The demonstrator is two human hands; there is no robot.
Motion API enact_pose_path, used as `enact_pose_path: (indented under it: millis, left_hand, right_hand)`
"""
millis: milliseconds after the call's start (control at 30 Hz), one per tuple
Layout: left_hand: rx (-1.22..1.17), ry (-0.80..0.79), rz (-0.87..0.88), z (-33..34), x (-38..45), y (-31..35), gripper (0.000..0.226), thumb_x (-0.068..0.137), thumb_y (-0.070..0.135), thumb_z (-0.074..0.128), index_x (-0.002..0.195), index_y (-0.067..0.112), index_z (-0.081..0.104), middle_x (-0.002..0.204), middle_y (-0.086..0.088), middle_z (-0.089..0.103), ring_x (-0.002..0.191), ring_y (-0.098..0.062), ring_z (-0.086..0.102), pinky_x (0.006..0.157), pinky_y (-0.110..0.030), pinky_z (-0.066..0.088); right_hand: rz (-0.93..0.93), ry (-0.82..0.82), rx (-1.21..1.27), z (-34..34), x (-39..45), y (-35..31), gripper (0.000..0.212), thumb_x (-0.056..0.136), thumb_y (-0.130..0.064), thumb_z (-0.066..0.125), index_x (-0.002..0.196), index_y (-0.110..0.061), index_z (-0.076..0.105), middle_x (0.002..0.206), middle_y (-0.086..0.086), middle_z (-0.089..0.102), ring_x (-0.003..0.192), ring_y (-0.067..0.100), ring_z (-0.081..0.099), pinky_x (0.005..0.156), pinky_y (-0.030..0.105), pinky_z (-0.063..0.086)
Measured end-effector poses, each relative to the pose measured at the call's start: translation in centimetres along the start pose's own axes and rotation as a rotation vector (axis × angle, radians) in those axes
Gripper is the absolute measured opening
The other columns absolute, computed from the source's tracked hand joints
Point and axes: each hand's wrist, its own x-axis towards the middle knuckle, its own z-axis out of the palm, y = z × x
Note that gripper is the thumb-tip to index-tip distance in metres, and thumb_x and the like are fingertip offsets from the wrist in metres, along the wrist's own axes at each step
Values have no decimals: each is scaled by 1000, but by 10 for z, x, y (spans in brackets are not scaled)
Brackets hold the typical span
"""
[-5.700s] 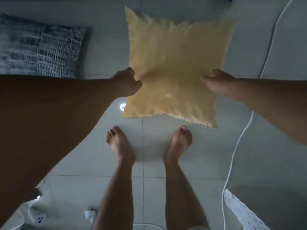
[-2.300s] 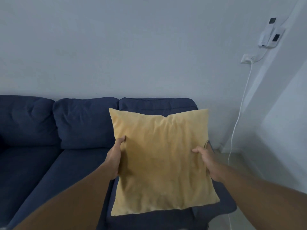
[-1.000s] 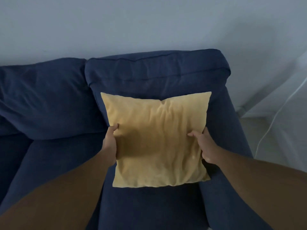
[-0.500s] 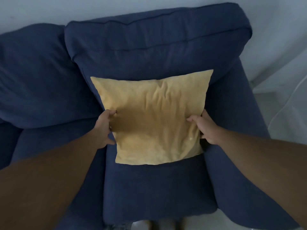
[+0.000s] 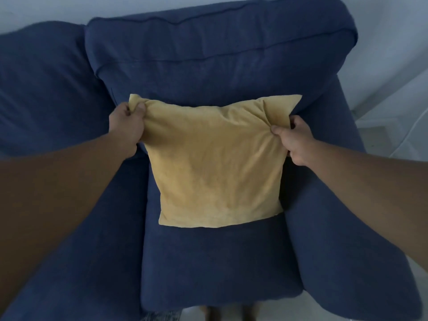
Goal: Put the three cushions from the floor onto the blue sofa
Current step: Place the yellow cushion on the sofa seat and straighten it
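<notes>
The yellow cushion (image 5: 215, 163) stands on the rightmost seat of the blue sofa (image 5: 220, 260), leaning against the back cushion (image 5: 220, 59). My left hand (image 5: 126, 130) pinches its upper left corner. My right hand (image 5: 294, 142) pinches the fabric near its upper right corner. The cushion's lower edge rests on the seat. A patch of grey patterned fabric (image 5: 162, 316) shows at the bottom edge below the seat front; what it belongs to I cannot tell.
The sofa's right armrest (image 5: 335, 216) flanks the seat. Another back cushion (image 5: 44, 89) and seat lie to the left. A white wall (image 5: 382, 42) runs behind, with pale floor and a white cable (image 5: 407, 133) at the right.
I lifted the yellow cushion from the floor and carried it to the sofa. In the last half second my hands slid from its sides up to its top corners.
</notes>
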Motion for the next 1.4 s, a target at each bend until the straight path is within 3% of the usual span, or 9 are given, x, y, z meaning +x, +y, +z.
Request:
enact_pose_path:
  millis: [267, 367, 500, 633, 767, 867, 1000, 1133, 1400]
  left_hand:
    - [-88, 61, 165, -17, -13, -3, 19, 101, 47, 56, 91, 31, 57, 107, 0, 59, 98, -18, 55, 103, -63, 55]
    - [-45, 85, 190, -13, -17, -3, 16, 104, 45, 55, 111, 30, 56, 123, 0, 64, 110, -18, 62, 107, -55, 55]
    - [95, 179, 286, -4, -30, -8, 56, 105, 37, 58, 157, 27, 38, 159, 3, 49, 141, -17, 51, 119, -40, 43]
    - [399, 439, 638, 18, -56, -10, 55, 109, 32, 45, 162, 23, 38, 178, -6, 21, 163, -26, 21, 131, -57, 10]
    - [786, 104, 858, 47, -71, -33, 86, 102, 68, 43, 170, 25, 13, 179, -14, -5, 164, -41, -9, 125, -58, -18]
    - [1117, -104, 1054, 51, -58, -44, 109, 89, 86, 43, 170, 29, -4, 176, -18, -16, 161, -48, -15, 122, -66, -18]
    - [1317, -122, 1182, 36, -18, -36, 119, 85, 79, 59, 169, 31, -8, 176, -23, -12, 161, -50, -8, 122, -71, -9]
    - [1407, -76, 1176, 33, 4, -28, 118, 84, 73, 64, 170, 32, -5, 178, -18, -6, 162, -48, -5, 125, -72, -3]
    - [1200, -184, 1116, 30, -12, -26, 120, 81, 72, 72, 170, 33, 1, 180, -7, -5, 165, -39, -8, 129, -62, -9]
  right_hand:
    - [-269, 58, -48, -15, -11, -15, 22, 105, -15, 64, 125, -22, 58, 120, -3, 61, 95, 5, 60, 74, 22, 47]
    - [-279, 84, -105, -16, -12, -11, 25, 105, -19, 65, 129, -19, 58, 117, -4, 61, 92, 4, 59, 81, 27, 53]
    - [-168, 141, -169, -16, -18, -1, 29, 102, -32, 67, 127, -21, 57, 117, -3, 63, 94, 12, 62, 97, 50, 59]
    - [-427, 361, -513, -9, -33, 4, 31, 98, -26, 64, 127, -22, 55, 131, 4, 60, 118, 27, 60, 89, 41, 51]
    - [-877, 328, -950, 15, -38, -1, 56, 91, -26, 63, 146, -23, 52, 164, 14, 38, 146, 40, 39, 112, 59, 38]
    - [-1065, 147, -1259, 30, -31, -14, 74, 94, -49, 57, 162, -31, 35, 176, 17, 16, 155, 44, 30, 119, 65, 30]
    - [-986, 59, -1481, 32, -17, -20, 84, 97, -76, 34, 168, -37, 13, 171, 9, 32, 145, 37, 42, 110, 60, 32]
    - [-976, 79, -1519, 36, -16, -15, 84, 96, -80, 28, 167, -37, 17, 151, 4, 53, 130, 36, 51, 102, 56, 35]
    - [-949, 76, -1501, 29, -25, -29, 82, 94, -80, 36, 163, -37, 28, 153, 5, 49, 131, 36, 50, 104, 56, 35]
